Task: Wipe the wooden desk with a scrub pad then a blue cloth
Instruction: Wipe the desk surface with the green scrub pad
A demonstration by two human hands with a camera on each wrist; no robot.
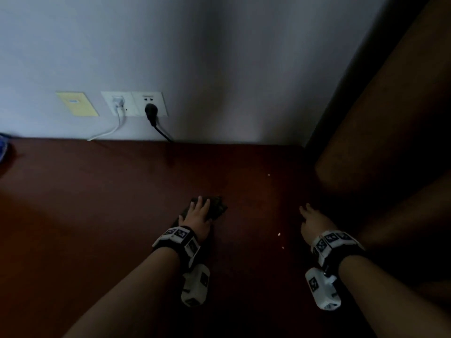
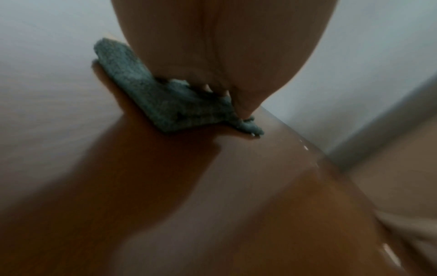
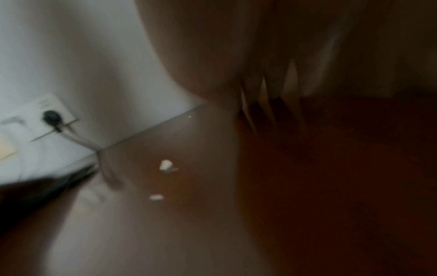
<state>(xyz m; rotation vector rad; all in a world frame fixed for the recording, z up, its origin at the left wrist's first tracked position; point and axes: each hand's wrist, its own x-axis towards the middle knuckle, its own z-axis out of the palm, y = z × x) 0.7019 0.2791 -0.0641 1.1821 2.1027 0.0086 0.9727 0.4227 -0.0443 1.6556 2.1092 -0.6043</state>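
A dark green scrub pad [image 1: 216, 208] lies flat on the dark red-brown wooden desk [image 1: 97, 203], near its middle. My left hand [image 1: 199, 215] presses down on the pad with straight fingers; in the left wrist view the palm covers part of the scrub pad [image 2: 151, 97]. My right hand [image 1: 313, 219] rests flat on the desk to the right, holding nothing; its straight fingers [image 3: 272, 93] touch the wood. A bit of blue cloth [image 1: 3, 147] shows at the far left edge of the desk.
Small white crumbs [image 1: 279, 234] dot the desk between and beyond my hands, also seen as crumbs [image 3: 165, 165] in the right wrist view. Wall sockets [image 1: 136, 103] with a black plug [image 1: 151, 113] sit above the desk's back edge. A brown panel [image 1: 390, 118] rises at right.
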